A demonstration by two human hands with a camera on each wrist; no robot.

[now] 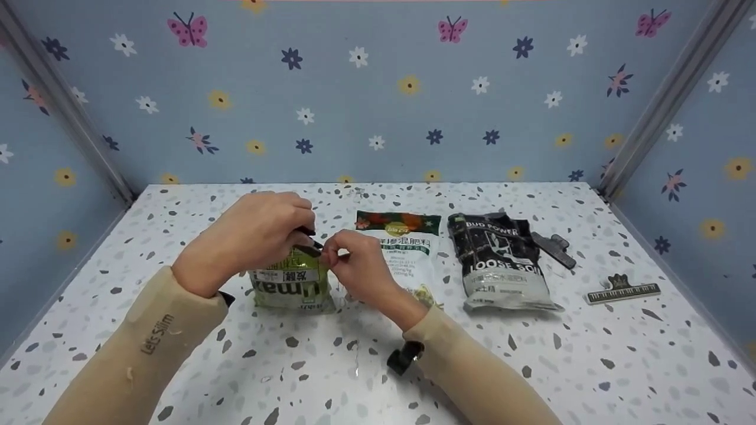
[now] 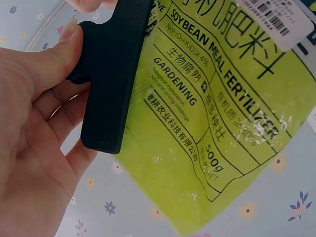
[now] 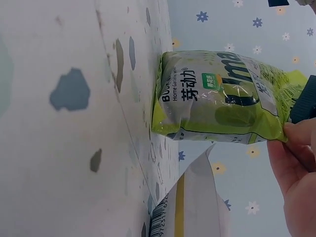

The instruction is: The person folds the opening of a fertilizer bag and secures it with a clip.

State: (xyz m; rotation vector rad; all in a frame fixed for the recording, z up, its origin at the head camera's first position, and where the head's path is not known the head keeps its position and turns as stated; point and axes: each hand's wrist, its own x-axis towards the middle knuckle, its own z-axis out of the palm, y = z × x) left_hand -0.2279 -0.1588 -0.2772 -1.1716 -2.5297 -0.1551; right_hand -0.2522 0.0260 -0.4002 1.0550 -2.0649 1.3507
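Observation:
A green bag of soybean meal fertilizer (image 1: pixel 289 290) stands on the speckled table, its printed front showing in the right wrist view. Along its top edge lies a dark clip (image 2: pixel 109 74), which my left hand (image 1: pixel 251 239) grips by the handle, thumb on the near side. My right hand (image 1: pixel 365 267) pinches the top corner of the same bag between thumb and fingers, close to the end of the clip. In the left wrist view, the bag's yellow-green back (image 2: pixel 197 128) faces the camera.
A white fertilizer bag (image 1: pixel 407 260) lies right behind my right hand. Farther right is a black and grey bag (image 1: pixel 502 262) with a dark clip (image 1: pixel 555 249) beside it. Another metal clip (image 1: pixel 622 291) lies at the far right. Flowered panels (image 1: pixel 378 94) enclose the table's back and sides.

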